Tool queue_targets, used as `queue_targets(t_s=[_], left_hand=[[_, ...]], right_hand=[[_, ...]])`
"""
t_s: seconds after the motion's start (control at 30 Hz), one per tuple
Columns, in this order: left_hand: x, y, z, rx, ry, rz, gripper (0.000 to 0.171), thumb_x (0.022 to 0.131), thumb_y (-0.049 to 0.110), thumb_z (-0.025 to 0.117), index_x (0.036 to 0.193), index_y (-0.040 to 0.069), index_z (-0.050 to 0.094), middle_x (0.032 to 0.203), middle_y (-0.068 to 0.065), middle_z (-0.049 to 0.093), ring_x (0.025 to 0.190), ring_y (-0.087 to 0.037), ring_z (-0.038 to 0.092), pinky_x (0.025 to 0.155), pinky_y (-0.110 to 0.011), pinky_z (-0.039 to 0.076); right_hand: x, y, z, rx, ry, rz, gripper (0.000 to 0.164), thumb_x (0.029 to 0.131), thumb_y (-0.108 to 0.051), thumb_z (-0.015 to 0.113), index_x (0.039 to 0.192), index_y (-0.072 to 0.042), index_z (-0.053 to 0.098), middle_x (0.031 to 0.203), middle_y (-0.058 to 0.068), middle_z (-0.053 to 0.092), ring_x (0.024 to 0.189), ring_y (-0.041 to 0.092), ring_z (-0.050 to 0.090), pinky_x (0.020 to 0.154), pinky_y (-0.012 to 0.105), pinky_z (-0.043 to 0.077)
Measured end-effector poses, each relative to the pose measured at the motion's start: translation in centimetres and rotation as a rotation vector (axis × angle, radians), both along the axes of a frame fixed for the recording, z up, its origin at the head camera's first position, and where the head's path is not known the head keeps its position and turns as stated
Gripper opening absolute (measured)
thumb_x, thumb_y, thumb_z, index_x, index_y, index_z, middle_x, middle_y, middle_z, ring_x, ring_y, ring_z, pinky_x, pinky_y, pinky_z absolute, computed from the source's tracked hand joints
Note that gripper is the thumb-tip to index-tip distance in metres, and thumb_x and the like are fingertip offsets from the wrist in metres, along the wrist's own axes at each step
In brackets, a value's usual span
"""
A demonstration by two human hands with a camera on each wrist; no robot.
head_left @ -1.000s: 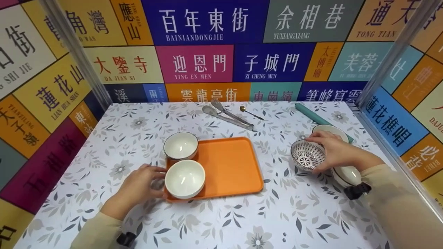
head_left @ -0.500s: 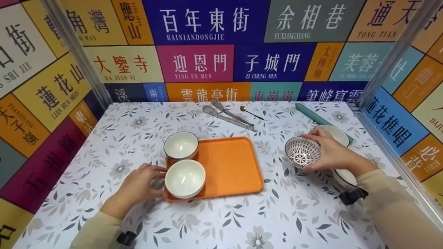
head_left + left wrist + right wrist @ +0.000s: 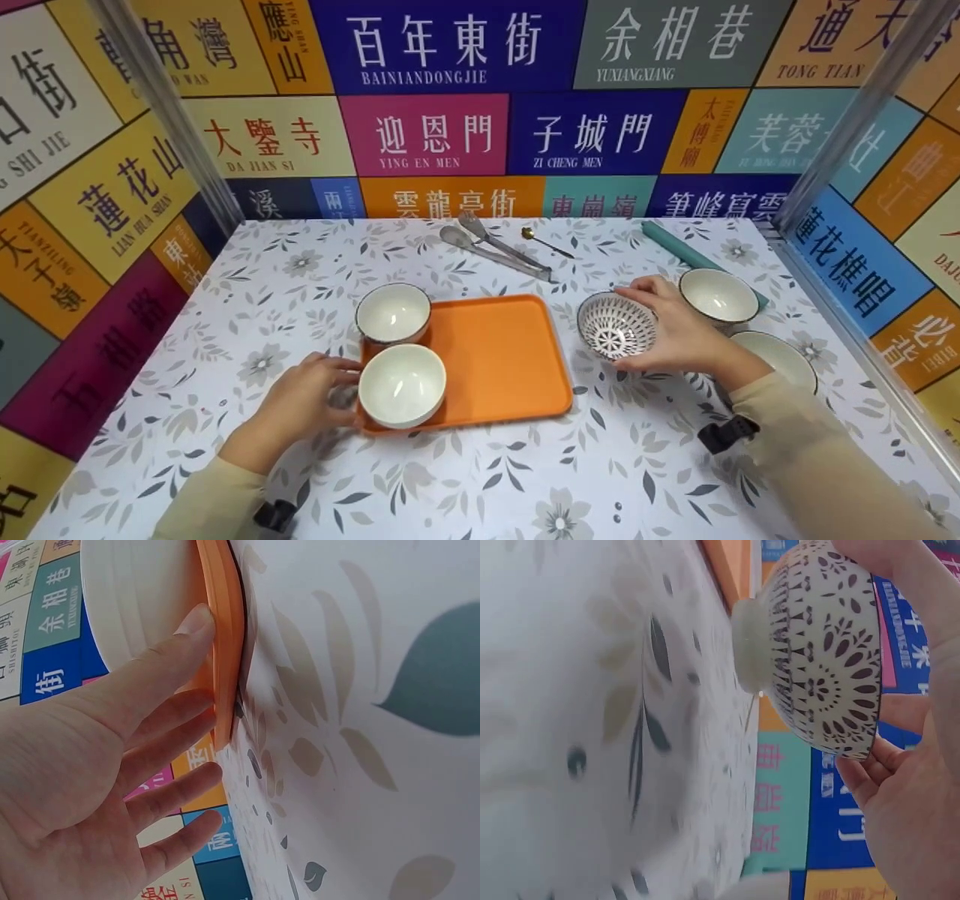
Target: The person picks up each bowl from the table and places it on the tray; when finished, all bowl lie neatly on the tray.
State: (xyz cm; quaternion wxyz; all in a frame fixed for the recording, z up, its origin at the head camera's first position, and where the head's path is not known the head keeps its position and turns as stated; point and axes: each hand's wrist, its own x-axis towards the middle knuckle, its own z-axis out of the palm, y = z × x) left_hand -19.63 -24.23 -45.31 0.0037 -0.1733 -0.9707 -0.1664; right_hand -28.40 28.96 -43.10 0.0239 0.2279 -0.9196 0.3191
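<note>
In the head view my right hand point(image 3: 670, 328) holds a small bowl point(image 3: 616, 327) with a dark pattern, thumb and fingers gripping its rim. The right wrist view shows this patterned bowl point(image 3: 825, 652) raised off the cloth. My left hand point(image 3: 306, 397) is at the left edge of the orange tray point(image 3: 502, 360); the left wrist view has its thumb point(image 3: 196, 621) against the tray's rim point(image 3: 227, 637), its other fingers loosely extended. On the tray's left side stand a plain white bowl point(image 3: 402, 386) in front and a dark-rimmed white bowl point(image 3: 394, 313) behind it.
Two more white bowls stand at the right, one point(image 3: 718, 294) behind the other point(image 3: 780, 358), partly hidden by the right forearm. A green roll point(image 3: 679, 246) lies at the back right. Metal tongs point(image 3: 499, 251) and a gold-headed spoon point(image 3: 546, 243) lie behind the tray.
My right hand has carried the patterned bowl leftward from the bowls at the right, closer to the tray. The left hand, the tray and the bowls on it have stayed put.
</note>
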Motion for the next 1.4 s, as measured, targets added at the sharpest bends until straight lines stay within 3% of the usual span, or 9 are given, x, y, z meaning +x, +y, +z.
queue_targets(t_s=[0.43, 1.03, 1.4], left_hand=[[-0.2, 0.0, 0.0, 0.0, -0.03, 0.004, 0.051, 0.069, 0.026, 0.095, 0.116, 0.011, 0.08, 0.131, -0.003, 0.071, 0.121, -0.03, 0.059, 0.098, -0.054, 0.051], [0.0, 0.0, 0.1, -0.001, -0.009, -0.002, 0.052, 0.068, 0.027, 0.096, 0.115, 0.01, 0.08, 0.129, -0.004, 0.072, 0.119, -0.03, 0.061, 0.096, -0.054, 0.052], [-0.2, 0.0, 0.0, 0.008, -0.02, 0.0, 0.052, 0.069, 0.024, 0.095, 0.117, 0.01, 0.079, 0.13, -0.004, 0.072, 0.121, -0.031, 0.06, 0.098, -0.054, 0.051]], right_hand=[[0.6, -6.7, -1.0, -0.173, -0.043, 0.004, 0.112, 0.052, -0.029, 0.102, 0.149, -0.001, 0.053, 0.145, 0.017, 0.039, 0.135, 0.037, 0.039, 0.116, 0.062, 0.037], [-0.6, -15.1, -2.2, -0.118, -0.095, 0.14, 0.118, 0.053, -0.043, 0.101, 0.153, -0.008, 0.049, 0.147, 0.009, 0.039, 0.136, 0.03, 0.043, 0.12, 0.051, 0.037], [-2.4, -17.9, -2.5, -0.08, -0.121, 0.192, 0.115, 0.054, -0.048, 0.1, 0.153, -0.013, 0.052, 0.146, 0.007, 0.041, 0.133, 0.026, 0.044, 0.117, 0.047, 0.042]])
